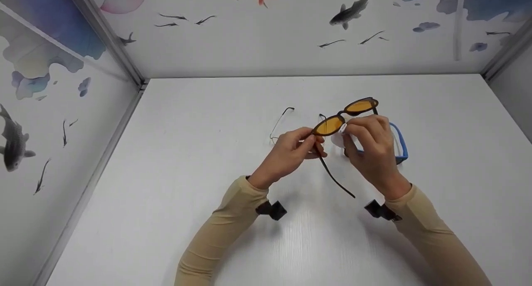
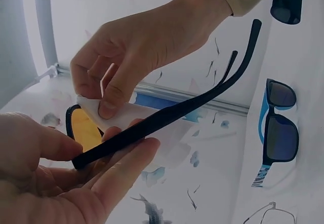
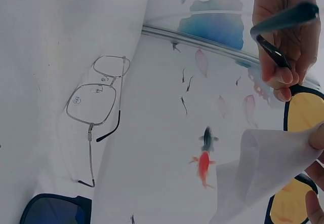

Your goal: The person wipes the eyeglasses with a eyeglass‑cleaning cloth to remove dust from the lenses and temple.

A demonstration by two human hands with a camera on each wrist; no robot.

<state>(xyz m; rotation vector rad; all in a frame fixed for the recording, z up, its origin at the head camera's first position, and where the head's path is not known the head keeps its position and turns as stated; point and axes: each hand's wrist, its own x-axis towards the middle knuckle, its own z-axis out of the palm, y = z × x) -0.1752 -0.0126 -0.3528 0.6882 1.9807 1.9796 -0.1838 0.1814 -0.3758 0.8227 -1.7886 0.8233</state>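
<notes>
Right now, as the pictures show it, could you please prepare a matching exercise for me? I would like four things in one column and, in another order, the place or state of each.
Things
1. Yellow-lensed glasses
2. White cloth
3. Blue-and-black sunglasses
4. Wire-framed glasses

Places or states
A. On the table, with dark lenses
B. Gripped near a hinge by the left hand
C. On the table, with clear lenses
D. Pinched by the right hand

Right pairs: 1-B, 2-D, 3-A, 4-C
</notes>
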